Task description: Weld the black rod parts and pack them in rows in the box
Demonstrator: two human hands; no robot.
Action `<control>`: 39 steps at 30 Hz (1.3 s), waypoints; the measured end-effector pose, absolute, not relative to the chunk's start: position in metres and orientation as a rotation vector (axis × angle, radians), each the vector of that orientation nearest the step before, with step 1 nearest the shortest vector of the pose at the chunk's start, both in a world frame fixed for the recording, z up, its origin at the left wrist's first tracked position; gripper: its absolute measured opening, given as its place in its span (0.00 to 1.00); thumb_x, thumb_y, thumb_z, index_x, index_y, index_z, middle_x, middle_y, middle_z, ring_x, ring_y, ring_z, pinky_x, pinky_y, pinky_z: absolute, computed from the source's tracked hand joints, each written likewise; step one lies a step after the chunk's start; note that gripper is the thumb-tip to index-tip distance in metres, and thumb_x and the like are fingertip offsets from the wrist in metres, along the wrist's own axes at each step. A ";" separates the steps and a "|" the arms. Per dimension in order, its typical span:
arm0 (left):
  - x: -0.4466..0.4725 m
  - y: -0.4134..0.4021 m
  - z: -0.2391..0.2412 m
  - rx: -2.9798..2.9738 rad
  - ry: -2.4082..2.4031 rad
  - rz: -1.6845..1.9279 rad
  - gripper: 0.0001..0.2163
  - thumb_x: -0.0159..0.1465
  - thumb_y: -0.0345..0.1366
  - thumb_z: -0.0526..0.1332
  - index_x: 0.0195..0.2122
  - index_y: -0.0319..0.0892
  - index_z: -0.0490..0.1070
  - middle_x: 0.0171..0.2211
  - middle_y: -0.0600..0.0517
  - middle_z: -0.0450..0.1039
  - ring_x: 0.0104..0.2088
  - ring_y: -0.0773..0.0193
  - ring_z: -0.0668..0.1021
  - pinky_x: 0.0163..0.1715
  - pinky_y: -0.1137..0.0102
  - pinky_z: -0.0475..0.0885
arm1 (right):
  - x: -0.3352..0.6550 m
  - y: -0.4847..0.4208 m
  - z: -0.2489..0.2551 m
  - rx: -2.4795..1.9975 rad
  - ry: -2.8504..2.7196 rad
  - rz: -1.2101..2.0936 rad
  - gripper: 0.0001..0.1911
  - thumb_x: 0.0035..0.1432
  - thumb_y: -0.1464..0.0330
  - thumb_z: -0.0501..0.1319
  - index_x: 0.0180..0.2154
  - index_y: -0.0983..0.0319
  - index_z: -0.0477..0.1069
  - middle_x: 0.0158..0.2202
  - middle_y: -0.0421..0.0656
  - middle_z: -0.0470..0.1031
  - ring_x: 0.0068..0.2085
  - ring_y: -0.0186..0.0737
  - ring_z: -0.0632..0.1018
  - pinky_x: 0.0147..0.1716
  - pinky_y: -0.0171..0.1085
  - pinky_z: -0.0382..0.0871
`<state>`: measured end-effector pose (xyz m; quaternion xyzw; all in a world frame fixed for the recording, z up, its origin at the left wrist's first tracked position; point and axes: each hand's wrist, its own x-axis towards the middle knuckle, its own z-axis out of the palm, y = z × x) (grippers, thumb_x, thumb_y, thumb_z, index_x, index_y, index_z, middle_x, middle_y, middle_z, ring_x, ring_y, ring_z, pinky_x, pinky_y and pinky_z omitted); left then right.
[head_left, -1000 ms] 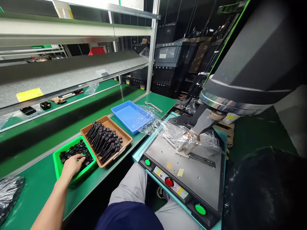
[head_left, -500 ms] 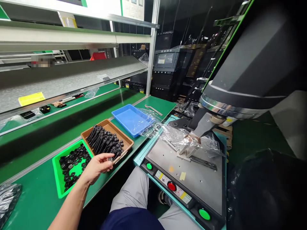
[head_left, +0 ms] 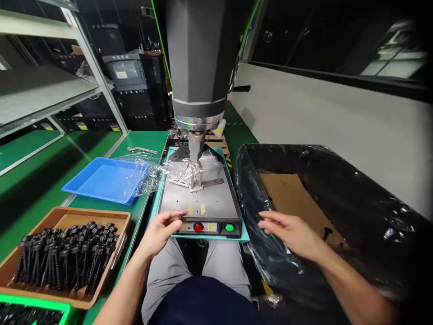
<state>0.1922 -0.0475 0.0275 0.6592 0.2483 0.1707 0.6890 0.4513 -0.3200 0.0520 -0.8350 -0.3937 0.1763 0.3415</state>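
Observation:
My left hand [head_left: 161, 229] hovers at the front left corner of the press machine's grey base plate [head_left: 199, 202], fingers pinched on a small black part. It sits just left of the red button [head_left: 198, 227] and the green button [head_left: 229, 227]. My right hand [head_left: 289, 231] is open with fingers stretched out, above the rim of a black plastic bag [head_left: 252, 198] that lines a cardboard box [head_left: 287, 196]. On the plate stands a metal fixture [head_left: 194, 177] under the machine's head [head_left: 198, 58].
A brown tray [head_left: 123, 221] with several black ribbed parts lies at the left, a green tray [head_left: 40, 306] at the bottom left corner. Behind them sit a blue tray [head_left: 101, 180], crumpled clear plastic [head_left: 155, 169] and a wrench [head_left: 142, 150]. A white wall stands at right.
The view has swung right, from the trays to the press. My left hand left the green tray, passed the brown tray with a small part and reached the machine's front. My right hand has come into view.

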 end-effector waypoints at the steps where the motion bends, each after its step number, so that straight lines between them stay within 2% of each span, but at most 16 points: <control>1: 0.203 -0.052 0.031 1.521 0.502 0.401 0.16 0.54 0.43 0.68 0.42 0.42 0.78 0.41 0.45 0.75 0.41 0.57 0.76 0.42 0.64 0.71 | 0.432 -0.312 0.050 -2.128 -1.082 0.519 0.22 0.60 0.54 0.56 0.45 0.61 0.76 0.37 0.47 0.79 0.34 0.43 0.79 0.34 0.38 0.75; 4: 0.221 -0.061 0.034 1.549 0.359 0.418 0.15 0.52 0.41 0.69 0.40 0.44 0.80 0.37 0.48 0.73 0.37 0.61 0.74 0.39 0.67 0.69 | 0.388 -0.288 0.045 -1.989 -1.286 0.577 0.18 0.63 0.59 0.54 0.46 0.60 0.76 0.41 0.46 0.78 0.37 0.41 0.78 0.37 0.37 0.73; 8: 0.219 -0.066 0.030 1.472 0.303 0.353 0.15 0.51 0.40 0.71 0.40 0.45 0.80 0.36 0.48 0.70 0.34 0.64 0.72 0.32 0.69 0.68 | 0.369 -0.270 0.042 -1.890 -1.469 0.566 0.16 0.66 0.62 0.52 0.48 0.59 0.74 0.36 0.44 0.77 0.34 0.38 0.76 0.37 0.35 0.71; 16: 0.201 -0.058 0.028 1.465 0.338 0.368 0.14 0.51 0.39 0.70 0.40 0.45 0.80 0.36 0.48 0.71 0.36 0.62 0.73 0.36 0.69 0.67 | 0.362 -0.255 0.046 -1.835 -1.569 0.547 0.16 0.66 0.65 0.51 0.49 0.59 0.74 0.38 0.45 0.76 0.38 0.40 0.75 0.41 0.36 0.70; 23: 0.202 -0.054 0.021 1.446 0.339 0.333 0.14 0.50 0.39 0.71 0.38 0.43 0.81 0.34 0.48 0.72 0.34 0.63 0.73 0.34 0.69 0.66 | 0.360 -0.251 0.036 -1.674 -1.254 1.068 0.14 0.62 0.63 0.55 0.42 0.62 0.76 0.31 0.42 0.76 0.29 0.35 0.74 0.30 0.33 0.70; 28: 0.210 -0.056 0.012 1.432 0.405 0.376 0.16 0.52 0.41 0.69 0.42 0.43 0.79 0.38 0.47 0.73 0.33 0.64 0.73 0.35 0.67 0.68 | 0.349 -0.242 0.009 -1.640 -1.099 1.004 0.11 0.59 0.63 0.58 0.38 0.62 0.75 0.30 0.41 0.74 0.29 0.36 0.74 0.30 0.34 0.68; 32: 0.224 -0.060 0.001 1.467 0.437 0.501 0.15 0.53 0.40 0.69 0.40 0.41 0.79 0.37 0.47 0.74 0.37 0.62 0.75 0.39 0.66 0.69 | 0.343 -0.224 -0.018 -1.496 -0.934 1.011 0.17 0.58 0.60 0.60 0.46 0.63 0.70 0.34 0.44 0.76 0.31 0.37 0.75 0.31 0.35 0.68; 34: 0.233 -0.061 -0.004 1.487 0.443 0.505 0.13 0.53 0.40 0.69 0.38 0.40 0.79 0.33 0.48 0.74 0.34 0.62 0.75 0.37 0.67 0.70 | 0.343 -0.210 -0.026 -1.454 -0.888 0.988 0.21 0.60 0.58 0.58 0.50 0.62 0.67 0.34 0.44 0.76 0.28 0.35 0.73 0.28 0.34 0.66; 36: 0.240 -0.062 -0.008 1.489 0.452 0.509 0.11 0.54 0.41 0.68 0.35 0.40 0.77 0.30 0.50 0.73 0.29 0.65 0.75 0.33 0.68 0.71 | 0.345 -0.196 -0.029 -1.410 -0.780 0.965 0.21 0.62 0.55 0.56 0.50 0.62 0.67 0.30 0.42 0.75 0.24 0.32 0.70 0.23 0.32 0.62; 39: 0.248 -0.061 -0.012 1.498 0.441 0.565 0.10 0.55 0.41 0.67 0.32 0.40 0.76 0.36 0.49 0.72 0.28 0.67 0.75 0.29 0.70 0.72 | 0.347 -0.175 -0.028 -1.246 -0.566 0.986 0.21 0.60 0.53 0.57 0.46 0.61 0.69 0.26 0.40 0.72 0.26 0.33 0.71 0.20 0.30 0.59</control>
